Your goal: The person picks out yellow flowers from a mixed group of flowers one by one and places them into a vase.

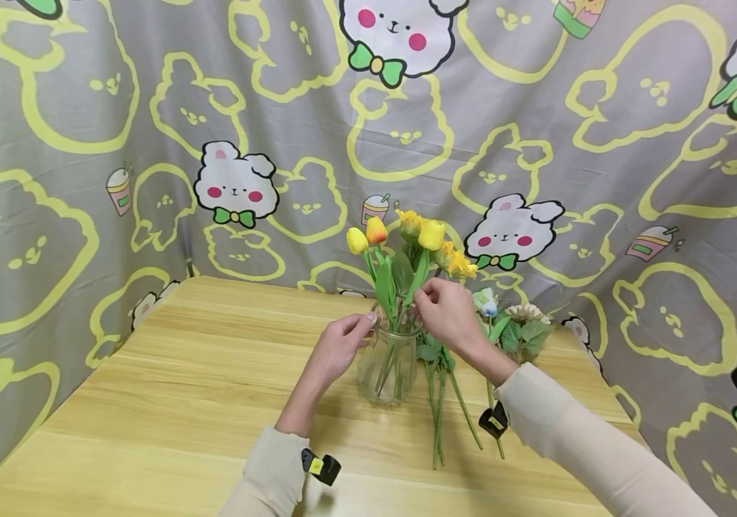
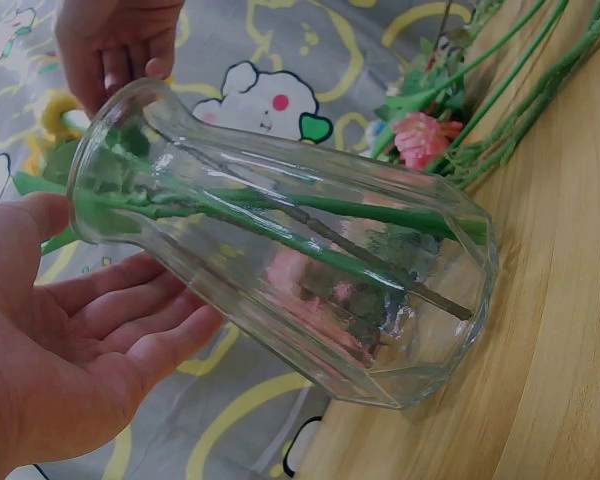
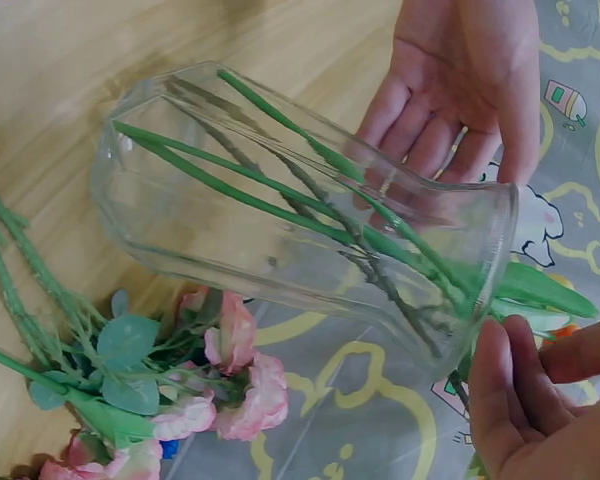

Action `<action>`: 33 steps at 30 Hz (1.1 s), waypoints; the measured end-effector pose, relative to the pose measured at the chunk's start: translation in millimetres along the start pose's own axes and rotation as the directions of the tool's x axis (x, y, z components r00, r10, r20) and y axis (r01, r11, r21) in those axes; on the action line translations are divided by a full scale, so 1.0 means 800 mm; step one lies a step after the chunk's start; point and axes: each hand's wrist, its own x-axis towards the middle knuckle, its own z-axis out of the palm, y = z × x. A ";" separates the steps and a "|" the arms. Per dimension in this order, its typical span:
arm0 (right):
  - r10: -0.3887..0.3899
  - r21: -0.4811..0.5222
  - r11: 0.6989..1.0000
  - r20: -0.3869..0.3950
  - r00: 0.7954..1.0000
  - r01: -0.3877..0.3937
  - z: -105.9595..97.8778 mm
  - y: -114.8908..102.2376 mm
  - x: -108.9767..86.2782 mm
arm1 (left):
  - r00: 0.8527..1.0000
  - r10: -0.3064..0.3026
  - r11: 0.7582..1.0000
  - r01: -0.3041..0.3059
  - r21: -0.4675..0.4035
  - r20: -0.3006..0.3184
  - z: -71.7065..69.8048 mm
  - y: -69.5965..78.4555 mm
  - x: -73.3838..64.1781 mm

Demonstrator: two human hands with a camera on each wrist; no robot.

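Note:
A clear glass vase (image 1: 368, 380) stands on the table, holding yellow tulips (image 1: 431, 235), an orange tulip (image 1: 377, 230) and yellow many-petalled flowers (image 1: 461, 266). Green and dark stems (image 3: 280, 185) cross inside the glass. My left hand (image 1: 339, 348) is at the left of the vase's neck, its thumb right at the rim and its fingers loosely extended beside the glass in the left wrist view. On the other side, my right hand (image 1: 448, 312) pinches a dark flower stem (image 3: 461, 392) just outside the mouth, with its fingers curled.
Right of the vase lie loose flowers with long green stems (image 1: 461, 402). Among them are pink blooms (image 3: 250, 395), a blue-and-white flower (image 1: 486, 301) and a beige bloom (image 1: 526, 313). A patterned grey curtain (image 1: 316, 129) hangs behind the wooden table (image 1: 168, 402).

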 end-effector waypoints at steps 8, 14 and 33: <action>-0.036 -0.045 0.998 0.013 0.999 0.037 0.001 0.006 -0.001 | 1.000 0.007 1.000 -0.007 0.003 0.002 0.000 0.001 0.000; -0.057 -0.063 0.996 0.003 0.998 0.057 0.001 0.011 -0.001 | 1.000 0.006 1.000 -0.006 0.002 0.005 0.000 0.002 -0.001; -0.041 -0.087 0.996 -0.064 0.997 0.035 0.010 0.028 -0.013 | 1.000 0.001 1.000 -0.001 0.001 0.002 -0.001 -0.003 0.001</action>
